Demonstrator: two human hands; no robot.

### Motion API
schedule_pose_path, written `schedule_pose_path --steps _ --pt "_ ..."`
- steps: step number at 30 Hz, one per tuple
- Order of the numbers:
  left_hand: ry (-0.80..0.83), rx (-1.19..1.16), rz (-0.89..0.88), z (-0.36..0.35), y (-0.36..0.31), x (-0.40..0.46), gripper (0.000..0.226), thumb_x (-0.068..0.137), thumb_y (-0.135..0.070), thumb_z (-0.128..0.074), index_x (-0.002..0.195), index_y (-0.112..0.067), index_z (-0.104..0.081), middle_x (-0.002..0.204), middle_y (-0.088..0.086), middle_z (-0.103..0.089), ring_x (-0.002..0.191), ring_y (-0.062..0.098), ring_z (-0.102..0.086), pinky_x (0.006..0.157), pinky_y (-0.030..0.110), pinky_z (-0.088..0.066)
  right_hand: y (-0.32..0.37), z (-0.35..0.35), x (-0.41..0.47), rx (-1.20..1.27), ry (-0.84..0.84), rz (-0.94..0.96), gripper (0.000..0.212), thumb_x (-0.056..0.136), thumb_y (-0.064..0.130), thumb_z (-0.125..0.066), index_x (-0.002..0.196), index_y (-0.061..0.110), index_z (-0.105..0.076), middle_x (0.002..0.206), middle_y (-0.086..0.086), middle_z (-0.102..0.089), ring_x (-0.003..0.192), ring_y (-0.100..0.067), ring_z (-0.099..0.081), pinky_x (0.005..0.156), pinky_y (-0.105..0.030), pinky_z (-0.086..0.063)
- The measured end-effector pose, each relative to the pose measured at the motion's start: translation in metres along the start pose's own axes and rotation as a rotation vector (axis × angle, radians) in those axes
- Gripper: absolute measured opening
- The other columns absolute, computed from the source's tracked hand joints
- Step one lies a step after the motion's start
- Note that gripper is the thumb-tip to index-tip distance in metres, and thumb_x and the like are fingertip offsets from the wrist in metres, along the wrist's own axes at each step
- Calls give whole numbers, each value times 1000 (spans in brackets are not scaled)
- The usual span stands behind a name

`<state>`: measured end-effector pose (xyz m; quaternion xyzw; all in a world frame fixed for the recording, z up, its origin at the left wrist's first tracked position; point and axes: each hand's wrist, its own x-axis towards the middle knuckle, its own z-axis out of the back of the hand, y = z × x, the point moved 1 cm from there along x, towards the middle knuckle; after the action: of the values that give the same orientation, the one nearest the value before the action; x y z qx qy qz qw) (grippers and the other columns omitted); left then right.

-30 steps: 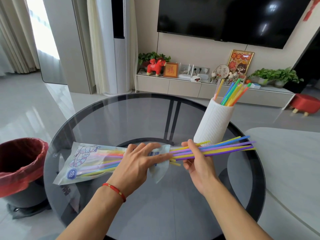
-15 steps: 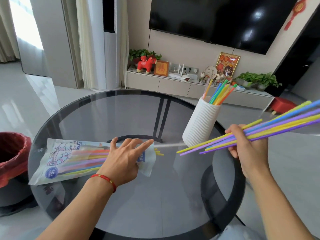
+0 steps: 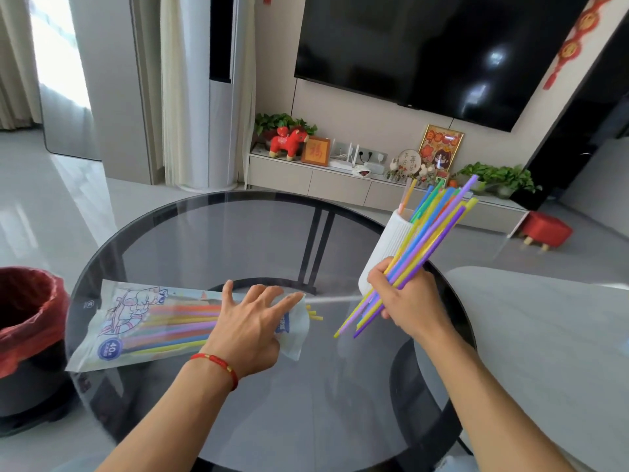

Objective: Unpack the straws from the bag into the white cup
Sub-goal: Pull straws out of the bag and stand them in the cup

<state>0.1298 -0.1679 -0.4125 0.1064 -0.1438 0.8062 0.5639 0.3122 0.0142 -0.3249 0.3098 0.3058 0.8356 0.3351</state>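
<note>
I see a clear plastic straw bag [image 3: 143,321] printed with a blue line cartoon and a blue round "40" badge, lying toward the left edge of the round smoked-glass table with its black rim [image 3: 102,253]. Inside it show orange, pink, purple, blue and yellow straws. My left hand [image 3: 248,332] carries a red cord bracelet [image 3: 218,364]. My right hand [image 3: 405,298] holds a bundle of yellow, purple and blue straws [image 3: 429,243]. The ribbed cup [image 3: 384,247] is plain white, with green, blue, yellow and orange straws. The bin liner [image 3: 27,311] beside the table is red.
</note>
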Motion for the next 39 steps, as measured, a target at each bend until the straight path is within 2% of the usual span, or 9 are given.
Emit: schedule_pose_path --steps 3,6,12,18,23,25,29,34,39 --pt "18 0 0 -2 2 1 83 69 -26 -62 145 -42 -31 140 -3 -50 131 23 -46 107 74 -23 4 2 4 -42 -28 64 42 98 31 -60 62 13 -51 48 -11 -52 47 -29 -59 46 -37 -54" --pt "27 -5 16 -2 2 2 81 71 -26 -60 145 -42 -31 141 -3 -48 132 24 -43 108 74 -21 1 -5 3 -101 16 146 46 99 28 -58 55 34 -48 45 9 -48 46 -15 -51 44 -19 -41" --pt "26 -15 24 -3 0 2 79 72 -26 -57 145 -42 -31 143 -3 -44 133 23 -40 109 72 -19 -17 -30 -4 -94 99 144 41 101 23 -59 64 24 -42 46 12 -45 45 -9 -46 44 -11 -36" --pt "30 -21 27 -2 -1 2 79 73 -26 -60 145 -42 -30 145 -2 -43 135 25 -39 110 72 -18 -16 -32 -4 -25 40 106 51 98 24 -61 57 19 -31 45 6 -33 44 -14 -35 45 -27 -37" --pt "28 -24 31 -2 -2 3 79 74 -25 -61 145 -42 -32 144 -2 -43 135 24 -39 110 72 -19 -6 -23 6 123 -30 65 29 89 22 -63 68 4 -57 59 -11 -56 53 -19 -52 50 -18 -42" --pt "32 -23 30 -3 -2 3 79 74 -26 -62 145 -42 -31 145 -2 -42 136 24 -38 110 72 -18 0 -19 11 199 -21 21 26 84 29 -61 62 15 -59 55 3 -56 53 -9 -54 53 -17 -46" --pt "44 -25 32 -3 -1 3 79 75 -28 -62 146 -43 -29 147 -3 -41 137 24 -36 111 73 -17 15 -16 20 410 18 45 28 96 26 -57 71 17 -66 68 8 -65 73 -13 -66 82 -34 -58" --pt "56 -21 25 -3 -1 3 81 75 -29 -65 146 -42 -29 147 -2 -40 139 25 -35 111 74 -15 14 -21 19 676 41 122 24 106 33 -56 93 17 -68 56 10 -44 47 -10 -40 53 -27 -47" --pt "43 -22 24 -2 -2 2 80 73 -27 -64 144 -43 -32 145 -2 -43 135 24 -39 110 73 -18 -1 -37 8 763 -31 -61 37 97 44 -67 65 26 -60 49 15 -37 40 -6 -31 42 -21 -33"
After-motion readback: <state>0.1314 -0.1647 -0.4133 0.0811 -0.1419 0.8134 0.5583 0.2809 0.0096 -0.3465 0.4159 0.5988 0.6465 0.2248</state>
